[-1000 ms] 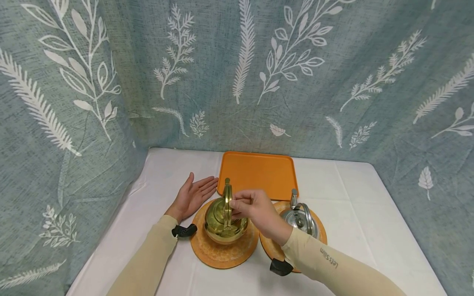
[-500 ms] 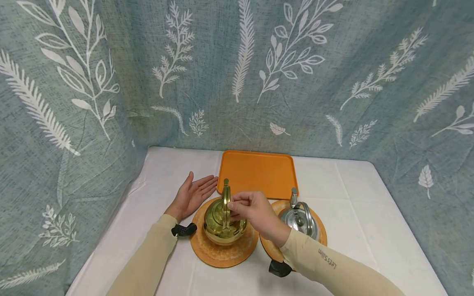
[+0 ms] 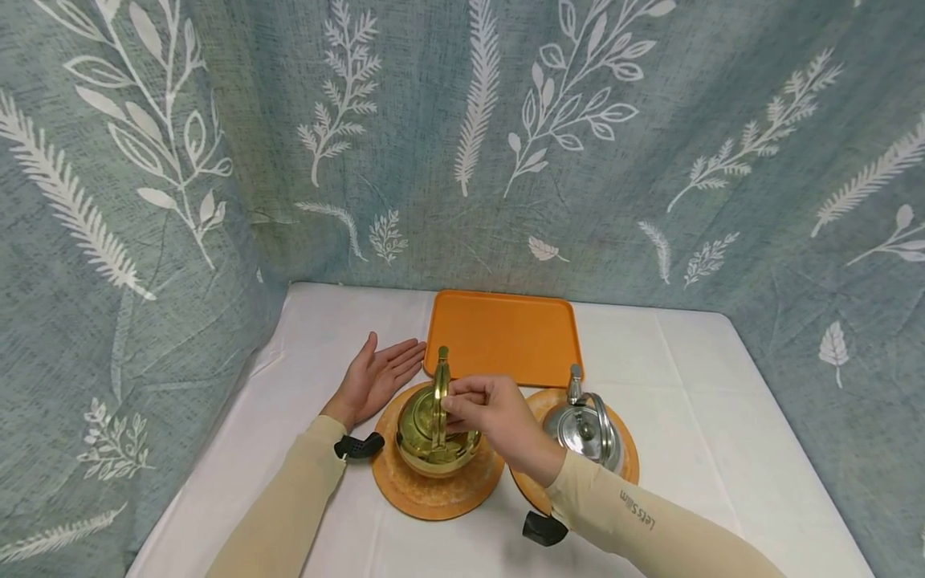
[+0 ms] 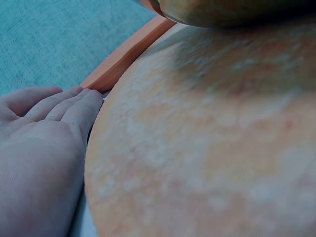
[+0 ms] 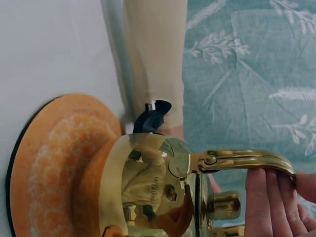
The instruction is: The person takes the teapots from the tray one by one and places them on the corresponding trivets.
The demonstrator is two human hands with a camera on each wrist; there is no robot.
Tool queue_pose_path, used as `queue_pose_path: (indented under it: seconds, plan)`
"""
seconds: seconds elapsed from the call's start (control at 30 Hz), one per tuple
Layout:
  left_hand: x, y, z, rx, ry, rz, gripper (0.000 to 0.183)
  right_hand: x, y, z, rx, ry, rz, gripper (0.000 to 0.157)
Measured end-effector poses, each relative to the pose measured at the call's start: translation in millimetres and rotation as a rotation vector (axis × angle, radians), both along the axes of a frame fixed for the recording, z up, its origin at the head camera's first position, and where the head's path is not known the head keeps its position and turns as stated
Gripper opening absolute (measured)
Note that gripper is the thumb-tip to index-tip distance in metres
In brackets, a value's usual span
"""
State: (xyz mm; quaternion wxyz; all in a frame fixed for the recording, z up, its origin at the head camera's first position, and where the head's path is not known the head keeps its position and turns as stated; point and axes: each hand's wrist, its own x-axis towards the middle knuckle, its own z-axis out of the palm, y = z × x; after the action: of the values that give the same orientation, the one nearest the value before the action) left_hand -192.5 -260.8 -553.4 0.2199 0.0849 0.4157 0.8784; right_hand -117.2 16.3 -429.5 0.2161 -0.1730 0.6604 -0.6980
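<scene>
A shiny gold-coloured kettle [image 3: 436,461] is over the left round orange-patterned mat [image 3: 437,507]. My right hand [image 3: 499,413] grips its upright handle [image 5: 242,159], thumb on one side and fingers on the other. In the left wrist view the kettle's underside [image 4: 212,12] is close over the mat and casts a shadow on it. My left hand [image 3: 376,379] rests palm up on the white cloth, fingers straight, beside the mat. Its fingertips reach the left edge of the orange tray [image 3: 506,337].
A silver kettle [image 3: 581,429] stands on a second round mat [image 3: 627,449] to the right, partly behind my right wrist. White cloth [image 3: 672,377] covers the table. A leaf-patterned curtain [image 3: 433,233] hangs behind it and at both sides.
The gold kettle and my right hand have shifted very slightly left. My left hand, the tray and the silver kettle stay in place.
</scene>
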Motion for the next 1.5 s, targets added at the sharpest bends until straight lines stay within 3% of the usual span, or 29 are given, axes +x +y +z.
queue_pose_path:
  seconds: [0.6,1.23,1.5]
  plan:
    - [2.4,-8.2,-0.7,0.041,-0.016,-0.009,0.096,9.3,-7.4,-5.3,-0.025,0.003,0.007,0.021]
    - [8.5,-13.2,-0.7,0.048,-0.025,-0.004,0.097,18.3,-18.4,-6.2,-0.029,-0.014,-0.058,0.018]
    - [8.9,-12.5,0.1,0.058,-0.046,-0.005,0.098,18.1,-11.7,0.0,0.094,0.098,-0.055,0.018]
